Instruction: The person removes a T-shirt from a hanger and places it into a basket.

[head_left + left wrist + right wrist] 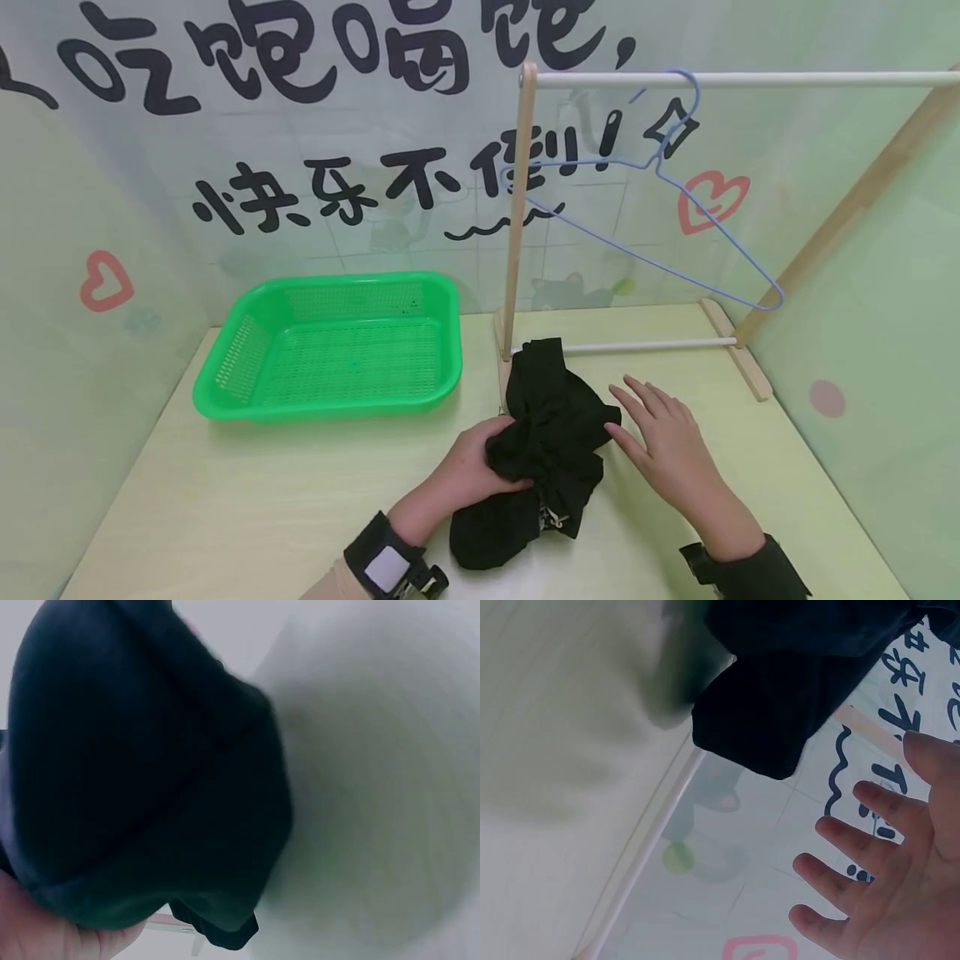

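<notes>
From my head camera, the black garment [551, 433] lies bunched on the worktop [262, 492] between my hands. My left hand [480, 467] grips its near-left edge with curled fingers; my right hand [663, 442] rests flat and spread just beside its right edge.

At my left wrist, dark cloth [142, 765] fills the view against my palm [45, 934].

At my right wrist, my fingers [855, 870] are splayed, holding nothing, with the cloth [780, 712] just beyond my fingertips.
</notes>
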The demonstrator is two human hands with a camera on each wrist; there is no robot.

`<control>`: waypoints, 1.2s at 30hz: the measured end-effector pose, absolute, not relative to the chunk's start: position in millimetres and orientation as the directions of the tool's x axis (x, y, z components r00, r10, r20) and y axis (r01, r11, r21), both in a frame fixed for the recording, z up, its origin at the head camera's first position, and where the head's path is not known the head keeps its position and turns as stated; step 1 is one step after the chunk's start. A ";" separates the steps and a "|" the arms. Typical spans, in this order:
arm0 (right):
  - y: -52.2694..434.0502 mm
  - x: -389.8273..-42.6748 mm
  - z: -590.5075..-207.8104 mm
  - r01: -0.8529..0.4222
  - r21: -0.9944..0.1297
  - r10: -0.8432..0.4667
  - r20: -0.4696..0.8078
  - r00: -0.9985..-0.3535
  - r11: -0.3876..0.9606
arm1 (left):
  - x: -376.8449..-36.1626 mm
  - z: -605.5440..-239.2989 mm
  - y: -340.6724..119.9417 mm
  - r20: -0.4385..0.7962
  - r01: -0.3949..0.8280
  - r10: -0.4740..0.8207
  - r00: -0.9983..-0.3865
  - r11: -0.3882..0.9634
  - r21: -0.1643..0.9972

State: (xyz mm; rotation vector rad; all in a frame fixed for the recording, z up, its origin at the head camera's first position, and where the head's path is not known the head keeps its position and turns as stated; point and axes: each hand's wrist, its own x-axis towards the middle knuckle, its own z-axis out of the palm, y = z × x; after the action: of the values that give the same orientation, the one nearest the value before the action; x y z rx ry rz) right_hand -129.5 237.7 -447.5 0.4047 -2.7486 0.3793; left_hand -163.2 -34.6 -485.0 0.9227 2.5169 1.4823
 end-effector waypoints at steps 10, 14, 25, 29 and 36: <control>241.6 -132.4 -444.5 -0.322 -0.291 -0.181 0.421 -0.889 0.901 | -159.8 -444.9 -53.7 0.330 0.510 0.489 -0.808 0.297 0.808; 242.9 -133.7 -443.9 -0.317 -0.333 -0.151 0.440 -0.885 0.888 | -160.9 -430.1 -64.5 0.345 0.500 0.448 -0.824 0.290 0.816; 246.5 -132.4 -447.0 -0.303 -0.348 -0.136 0.430 -0.893 0.887 | -160.7 -404.9 -89.6 0.375 0.480 0.357 -0.855 0.272 0.834; 247.9 -131.4 -448.0 -0.297 -0.353 -0.132 0.423 -0.896 0.887 | -157.1 -387.8 -95.8 0.377 0.474 0.343 -0.860 0.266 0.839; 251.8 -130.1 -449.5 -0.281 -0.360 -0.116 0.418 -0.901 0.890 | -153.3 -369.1 -102.9 0.401 0.481 0.288 -0.870 0.313 0.819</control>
State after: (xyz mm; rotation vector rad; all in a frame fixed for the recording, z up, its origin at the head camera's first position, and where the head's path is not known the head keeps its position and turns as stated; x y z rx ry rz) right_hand -130.1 251.8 -449.5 0.2921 -2.6655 0.5894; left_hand -153.3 -102.9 -369.1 0.7955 2.6863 1.7855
